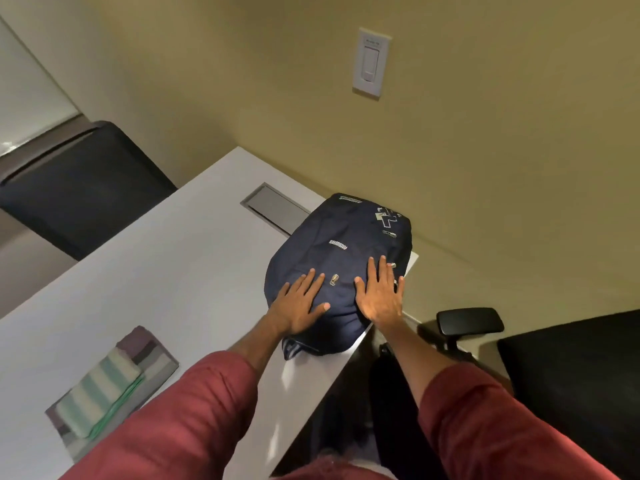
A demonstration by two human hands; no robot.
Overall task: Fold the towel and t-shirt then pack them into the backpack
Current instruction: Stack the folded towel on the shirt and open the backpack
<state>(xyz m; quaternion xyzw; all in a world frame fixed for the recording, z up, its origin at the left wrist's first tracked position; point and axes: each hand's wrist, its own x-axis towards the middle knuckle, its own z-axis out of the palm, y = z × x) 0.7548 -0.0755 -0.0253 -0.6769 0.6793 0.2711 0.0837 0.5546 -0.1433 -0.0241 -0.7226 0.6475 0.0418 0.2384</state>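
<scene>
A dark navy backpack (341, 251) lies flat on the white table (166, 271), near its right edge and close to the wall. My left hand (299, 303) rests flat on the near left part of the backpack with fingers spread. My right hand (379, 294) lies flat on its near right part, fingers apart, beside a zip pull. At the lower left of the table a folded green-and-white striped towel (100, 389) sits on top of a folded grey-and-purple striped t-shirt (152, 355). Neither hand holds anything.
A grey cable hatch (277, 207) is set into the table behind the backpack. A black chair (79, 188) stands at the far left. Another black chair with an armrest (471, 320) stands to the right of the table. A wall switch (371, 62) is on the beige wall.
</scene>
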